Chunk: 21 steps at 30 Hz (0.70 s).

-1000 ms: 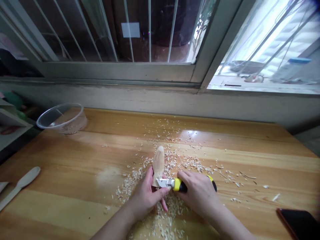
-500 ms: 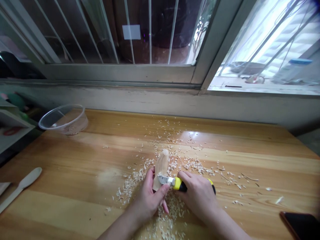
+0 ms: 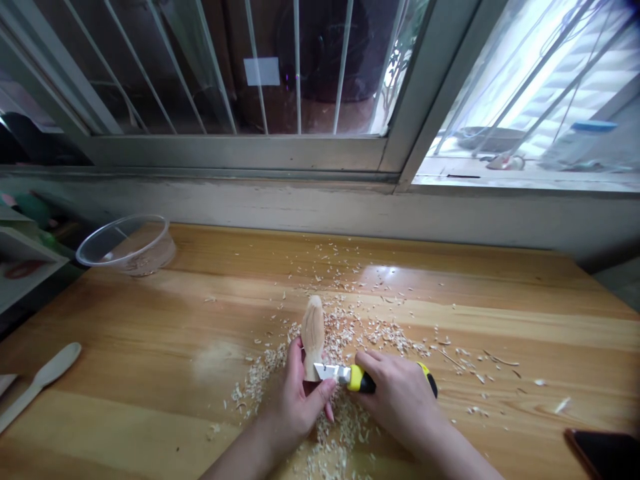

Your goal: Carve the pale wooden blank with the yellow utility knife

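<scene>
Wood (image 3: 313, 330): held over the worktop (image 3: 150, 340); far tip rounded, near end squarer
Left hand (image 3: 302, 393): pinching the near end
Right hand (image 3: 400, 393): wrapped around the knife (image 3: 355, 378), blade at the near end
Shavings (image 3: 393, 335): scattered around; carving looks well along, unfinished

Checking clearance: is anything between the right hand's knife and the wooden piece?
Nothing visible: the knife in the right hand has its blade over the wooden piece near its lower end. The thumb of the left hand appears just below the blade, not between.
</scene>
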### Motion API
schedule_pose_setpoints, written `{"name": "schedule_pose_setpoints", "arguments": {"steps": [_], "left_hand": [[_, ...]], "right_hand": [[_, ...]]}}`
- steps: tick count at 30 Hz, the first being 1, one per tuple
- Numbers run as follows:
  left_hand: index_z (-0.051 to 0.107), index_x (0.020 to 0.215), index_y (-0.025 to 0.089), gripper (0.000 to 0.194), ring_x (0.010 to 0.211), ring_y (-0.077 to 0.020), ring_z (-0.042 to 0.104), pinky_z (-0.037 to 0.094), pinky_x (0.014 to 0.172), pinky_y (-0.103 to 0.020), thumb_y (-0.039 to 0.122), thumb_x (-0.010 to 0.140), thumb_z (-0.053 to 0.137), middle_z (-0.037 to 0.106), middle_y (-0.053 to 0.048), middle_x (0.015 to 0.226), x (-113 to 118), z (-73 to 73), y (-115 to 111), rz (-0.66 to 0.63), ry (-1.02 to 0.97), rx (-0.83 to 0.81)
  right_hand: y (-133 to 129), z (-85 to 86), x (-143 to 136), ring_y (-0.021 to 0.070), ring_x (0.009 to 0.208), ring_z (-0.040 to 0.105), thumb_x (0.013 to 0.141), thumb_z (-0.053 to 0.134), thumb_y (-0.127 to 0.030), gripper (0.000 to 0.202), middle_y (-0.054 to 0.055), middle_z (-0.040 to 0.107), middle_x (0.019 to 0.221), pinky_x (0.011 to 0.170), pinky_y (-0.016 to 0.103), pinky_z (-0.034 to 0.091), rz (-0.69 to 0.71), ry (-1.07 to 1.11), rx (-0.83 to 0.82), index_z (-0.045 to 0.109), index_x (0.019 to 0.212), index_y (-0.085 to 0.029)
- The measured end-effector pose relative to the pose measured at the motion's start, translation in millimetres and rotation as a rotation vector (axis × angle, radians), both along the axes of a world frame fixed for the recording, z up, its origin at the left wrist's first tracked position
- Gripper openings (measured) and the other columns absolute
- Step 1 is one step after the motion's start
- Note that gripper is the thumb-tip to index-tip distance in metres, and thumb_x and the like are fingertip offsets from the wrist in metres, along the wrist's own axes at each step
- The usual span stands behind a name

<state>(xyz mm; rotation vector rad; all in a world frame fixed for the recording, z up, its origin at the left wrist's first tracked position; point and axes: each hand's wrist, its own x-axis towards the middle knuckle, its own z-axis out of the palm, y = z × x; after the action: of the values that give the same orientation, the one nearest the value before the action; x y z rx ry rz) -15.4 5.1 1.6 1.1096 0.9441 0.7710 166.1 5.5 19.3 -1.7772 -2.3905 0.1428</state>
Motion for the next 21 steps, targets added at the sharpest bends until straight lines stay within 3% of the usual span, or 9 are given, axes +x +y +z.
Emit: {"name": "schedule_pose_setpoints", "arguments": {"steps": [4,13,17,21], "left_hand": [[0.017,0.12,0.024,0.057,0.05,-0.0084,0.055,0.05,0.05,-0.025,0.044,0.083,0.056,0.051,-0.002,0.093,1.8,-3.1,-1.9,0.047,0.003,-0.001],[0.025,0.118,0.025,0.049,0.043,-0.0052,0.052,0.044,0.042,-0.02,0.046,0.084,0.054,0.055,-0.001,0.093,4.3,-3.5,-4.1,0.074,-0.034,-0.02],[0.019,0.124,0.023,0.062,0.04,-0.0057,0.052,0.044,0.039,-0.021,0.051,0.081,0.054,0.056,-0.005,0.097,6.2,-2.9,-3.7,0.123,0.028,-0.047],[0.018,0.127,0.021,0.061,0.041,-0.0069,0.053,0.042,0.04,-0.021,0.049,0.084,0.052,0.059,-0.004,0.092,6.0,0.6,-4.2,0.107,0.095,-0.041]], "right_hand": [[0.2,-0.8,-0.2,0.0178,0.06,0.061,0.061,0.068,-0.018,0.014,-0.002,0.064,0.065,0.055,0.025,0.03,-0.01,0.011,0.008,0.056,0.066,-0.022],[-1.1,-0.8,-3.2,0.0162,0.057,0.059,0.058,0.071,-0.015,0.018,-0.003,0.064,0.062,0.054,0.024,0.027,-0.037,0.011,0.1,0.056,0.065,-0.022],[-1.3,-1.0,-3.7,0.016,0.057,0.059,0.059,0.071,-0.015,0.018,-0.003,0.064,0.063,0.054,0.024,0.026,-0.051,-0.008,0.129,0.056,0.065,-0.022],[-0.9,-3.1,-2.6,0.0153,0.057,0.058,0.058,0.07,-0.014,0.018,-0.003,0.064,0.063,0.054,0.024,0.026,-0.05,-0.012,0.147,0.055,0.066,-0.022]]}}
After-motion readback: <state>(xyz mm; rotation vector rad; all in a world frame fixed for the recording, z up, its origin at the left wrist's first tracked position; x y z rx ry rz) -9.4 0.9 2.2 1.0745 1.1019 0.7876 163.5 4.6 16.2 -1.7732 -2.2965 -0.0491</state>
